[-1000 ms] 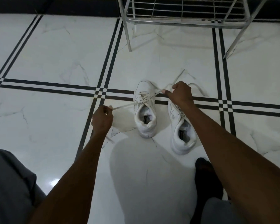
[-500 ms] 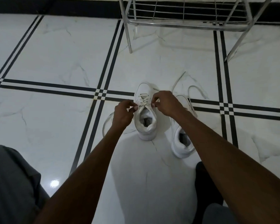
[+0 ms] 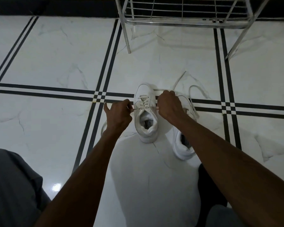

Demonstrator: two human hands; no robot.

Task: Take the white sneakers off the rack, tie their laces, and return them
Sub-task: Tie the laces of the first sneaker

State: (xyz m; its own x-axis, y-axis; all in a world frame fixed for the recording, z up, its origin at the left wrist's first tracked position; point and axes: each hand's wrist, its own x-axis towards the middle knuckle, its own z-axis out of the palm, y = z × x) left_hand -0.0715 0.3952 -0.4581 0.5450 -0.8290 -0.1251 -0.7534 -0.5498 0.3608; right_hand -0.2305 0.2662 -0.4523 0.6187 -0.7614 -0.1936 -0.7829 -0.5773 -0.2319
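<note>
Laces (image 3: 143, 106) are soft, limp — left hand (image 3: 120, 114) and right hand (image 3: 169, 105) each pinch an end beside the left sneaker (image 3: 146, 126); grip near the knot.

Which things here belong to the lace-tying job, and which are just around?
Job:
- white sneaker being laced
- second white sneaker, laces loose
- metal wire shoe rack
- left hand, right hand, both pinching laces

Around:
- white marble floor, black stripes

white sneakers (image 3: 146, 117), white marble floor (image 3: 56, 63) black-striped
</note>
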